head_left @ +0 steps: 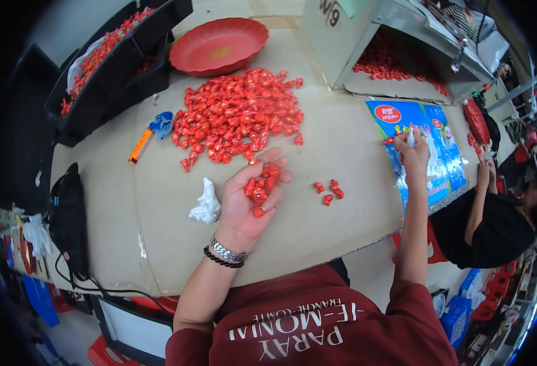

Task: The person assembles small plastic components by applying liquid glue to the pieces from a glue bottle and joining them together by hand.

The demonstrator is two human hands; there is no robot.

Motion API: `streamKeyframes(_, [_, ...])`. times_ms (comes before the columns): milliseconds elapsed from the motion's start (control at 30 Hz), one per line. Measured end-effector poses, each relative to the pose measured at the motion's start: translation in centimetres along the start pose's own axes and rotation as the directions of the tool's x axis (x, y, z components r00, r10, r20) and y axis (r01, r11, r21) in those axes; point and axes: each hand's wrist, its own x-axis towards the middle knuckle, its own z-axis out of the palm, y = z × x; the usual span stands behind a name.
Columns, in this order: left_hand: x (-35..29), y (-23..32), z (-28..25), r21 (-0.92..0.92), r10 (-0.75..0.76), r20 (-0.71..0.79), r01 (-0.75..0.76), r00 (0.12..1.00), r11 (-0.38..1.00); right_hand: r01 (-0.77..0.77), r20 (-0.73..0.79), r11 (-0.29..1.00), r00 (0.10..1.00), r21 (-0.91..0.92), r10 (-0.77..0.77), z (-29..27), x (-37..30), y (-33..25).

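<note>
My left hand [249, 204] is palm up with fingers curled, cradling several small shiny red pieces [262, 185]. Just beyond it spreads a big heap of the same red pieces [238, 113]. Over to the right, my right hand [415, 160] pinches above a blue printed sheet [448, 160]. A small red piece [390, 141] shows at its fingertips, and something white sits at the fingers, too small to name. Between my hands, a few loose red pieces [327, 199] rest on the table. A crumpled white tissue [206, 204] is left of my left hand.
A red scalloped bowl [219, 47] stands behind the heap. Black bins [113, 79] with red parts are far left; an orange cutter-like tool [140, 146] lies nearer. A pale open-fronted box [342, 46] holds more red pieces. At right, another person [485, 226] works.
</note>
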Motion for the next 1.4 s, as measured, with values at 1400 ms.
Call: streamKeyframes(1400, [-0.3,-2.3,0.3,0.439,0.039,0.096,-0.077,0.995,0.895,0.162,-0.187,0.968,0.974,0.193,-0.125,-1.6,7.5,2.6])
